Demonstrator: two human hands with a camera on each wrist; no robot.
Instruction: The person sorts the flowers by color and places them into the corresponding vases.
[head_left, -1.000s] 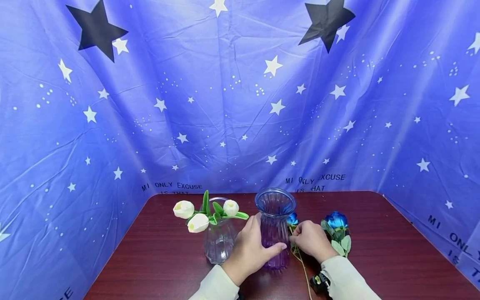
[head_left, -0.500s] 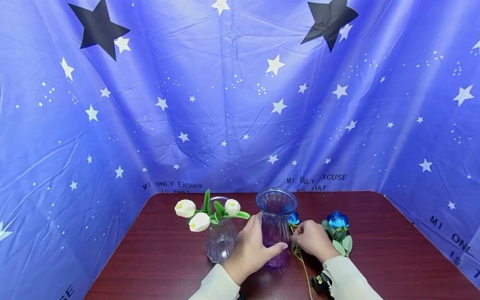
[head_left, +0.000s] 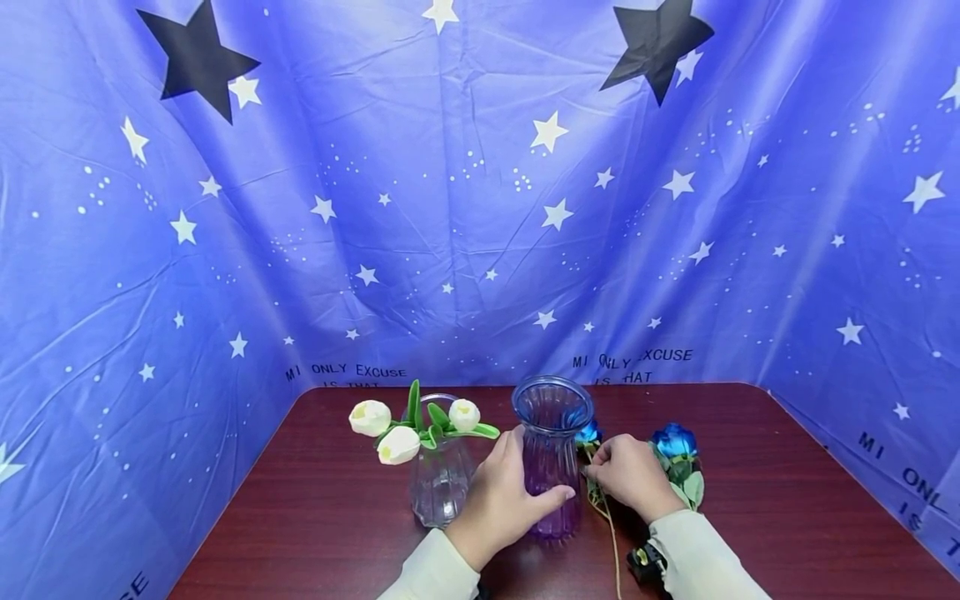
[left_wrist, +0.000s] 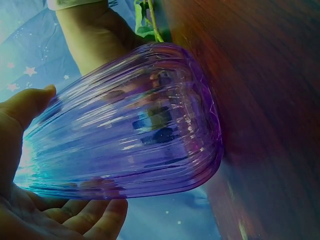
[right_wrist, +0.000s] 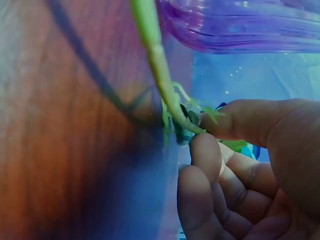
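A ribbed glass vase [head_left: 553, 475], blue at the flared rim and purple below, stands upright on the table. My left hand [head_left: 506, 496] grips it from the left; in the left wrist view the thumb [left_wrist: 35, 102] lies along one side and the fingers [left_wrist: 100, 215] along the other. Just right of the vase, my right hand [head_left: 633, 473] pinches the stem [right_wrist: 162, 82] of a blue rose between thumb and fingertips. That rose's bloom [head_left: 588, 432] is partly hidden behind the vase, and its stem runs toward the near side of the table.
A clear glass vase [head_left: 438, 492] with white tulips [head_left: 397, 446] stands left of the purple one. Another blue rose [head_left: 673, 440] with green leaves lies beyond the right hand. A starry blue cloth [head_left: 450, 208] hangs around the dark red table [head_left: 300, 517].
My right hand has shifted slightly to the right and up, and the rose stem has moved a little with it. The left hand and the glass vase stay in place.
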